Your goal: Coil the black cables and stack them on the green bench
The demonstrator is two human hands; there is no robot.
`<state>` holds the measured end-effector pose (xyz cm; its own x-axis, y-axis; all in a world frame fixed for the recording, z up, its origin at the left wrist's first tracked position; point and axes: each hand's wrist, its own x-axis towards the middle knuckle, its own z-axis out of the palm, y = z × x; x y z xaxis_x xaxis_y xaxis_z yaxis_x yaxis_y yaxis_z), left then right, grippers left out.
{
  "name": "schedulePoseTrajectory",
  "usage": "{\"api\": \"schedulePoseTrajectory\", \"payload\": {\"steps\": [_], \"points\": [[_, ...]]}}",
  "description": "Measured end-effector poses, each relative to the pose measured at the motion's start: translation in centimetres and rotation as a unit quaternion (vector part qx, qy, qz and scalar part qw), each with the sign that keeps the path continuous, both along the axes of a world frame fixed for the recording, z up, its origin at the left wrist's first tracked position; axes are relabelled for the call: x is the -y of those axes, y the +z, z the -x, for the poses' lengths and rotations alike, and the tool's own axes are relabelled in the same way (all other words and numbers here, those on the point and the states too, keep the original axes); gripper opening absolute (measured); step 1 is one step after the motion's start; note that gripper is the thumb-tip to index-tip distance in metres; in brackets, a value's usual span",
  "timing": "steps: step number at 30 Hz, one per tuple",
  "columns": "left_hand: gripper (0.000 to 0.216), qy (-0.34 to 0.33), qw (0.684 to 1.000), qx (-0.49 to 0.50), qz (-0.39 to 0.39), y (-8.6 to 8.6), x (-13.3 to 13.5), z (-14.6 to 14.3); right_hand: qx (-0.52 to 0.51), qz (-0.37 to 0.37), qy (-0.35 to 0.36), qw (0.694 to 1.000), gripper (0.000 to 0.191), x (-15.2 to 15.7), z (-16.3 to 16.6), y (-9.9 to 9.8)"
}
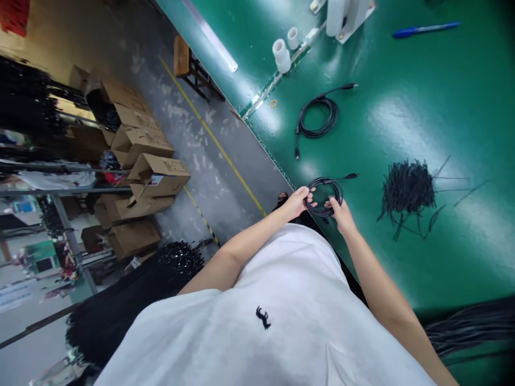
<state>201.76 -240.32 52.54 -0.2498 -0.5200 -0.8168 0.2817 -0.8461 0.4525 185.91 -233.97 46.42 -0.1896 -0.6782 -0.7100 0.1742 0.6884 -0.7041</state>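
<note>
A black cable (325, 212), wound into a round coil, is held between my two hands at the near edge of the green table. My left hand (299, 200) grips the coil's left side, fingers closed around the strands. On the coil's right side my right hand (341, 213) pinches the strands between thumb and fingers. One plug end of this cable sticks out to the upper right. Farther up the table lies a second coiled black cable (318, 130), both its plug ends loose. To the right sits a pile of short black ties (409, 187), with several strands straying from it.
White plastic spools (281, 56), a yellow ring (274, 104) and a blue pen (426, 30) lie toward the table's far side. A bundle of long black cables (475, 327) is at lower right. Cardboard boxes (159, 174) and a wooden stool (183, 56) stand on the floor at left.
</note>
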Motion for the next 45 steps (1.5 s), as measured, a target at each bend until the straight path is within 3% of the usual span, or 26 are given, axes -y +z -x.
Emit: {"api": "schedulePoseTrajectory", "payload": {"steps": [3,8,10,12,14,17,19,21,24,28,30,32,35,40,42,45], "points": [[0.014,-0.014,0.999,-0.035,0.025,0.3,2.1,1.5,0.010,-0.001,-0.006,1.000,0.058,1.3,0.9,0.0],[0.016,-0.013,0.994,-0.071,0.076,0.2,6.8,1.9,-0.107,0.078,-0.022,0.991,0.062,6.3,1.8,0.4],[0.018,-0.044,0.990,-0.070,0.113,0.6,8.1,1.1,-0.143,0.096,-0.015,0.985,0.061,7.9,1.7,0.8],[0.023,-0.110,0.973,-0.050,0.197,1.8,8.9,0.2,-0.169,0.114,-0.023,0.979,0.059,8.5,1.4,1.5],[0.026,-0.204,0.923,-0.031,0.325,3.5,9.7,-0.5,-0.176,0.123,-0.058,0.975,0.056,8.0,0.9,2.4],[0.022,-0.342,0.788,-0.053,0.509,5.7,12.3,-0.1,-0.152,0.089,-0.138,0.975,0.053,6.1,-0.7,3.8],[0.019,-0.405,0.703,-0.086,0.578,6.1,15.1,1.3,-0.137,0.036,-0.159,0.977,0.055,4.6,-2.3,4.4],[0.020,-0.443,0.656,-0.106,0.602,5.2,18.3,3.0,-0.129,-0.009,-0.153,0.980,0.057,3.4,-4.3,4.7],[0.023,-0.489,0.638,-0.106,0.585,1.9,22.6,4.5,-0.122,-0.043,-0.146,0.981,0.058,1.8,-7.8,4.5],[0.028,-0.536,0.610,-0.008,0.583,-3.2,25.3,3.0,-0.100,-0.076,-0.134,0.983,0.058,0.2,-11.9,3.9],[0.028,-0.533,0.590,0.058,0.604,-4.7,25.6,1.6,-0.087,-0.087,-0.114,0.986,0.059,-0.1,-13.1,3.5],[0.027,-0.519,0.580,0.101,0.619,-5.2,25.3,0.8,-0.074,-0.092,-0.078,0.990,0.058,0.1,-13.5,3.0],[0.032,-0.508,0.557,0.121,0.646,-4.8,24.6,1.4,-0.068,-0.091,-0.005,0.994,0.053,1.1,-12.8,2.2],[0.050,-0.487,0.439,0.140,0.742,-4.5,25.3,6.0,-0.101,-0.075,0.075,0.989,0.055,3.6,-10.7,1.1],[0.049,-0.475,0.437,0.183,0.741,-4.7,25.7,7.4,-0.115,-0.073,0.093,0.986,0.056,4.3,-10.2,0.8],[0.044,-0.464,0.465,0.208,0.725,-5.1,25.2,7.4,-0.125,-0.076,0.130,0.981,0.053,4.6,-9.7,0.6]]}}
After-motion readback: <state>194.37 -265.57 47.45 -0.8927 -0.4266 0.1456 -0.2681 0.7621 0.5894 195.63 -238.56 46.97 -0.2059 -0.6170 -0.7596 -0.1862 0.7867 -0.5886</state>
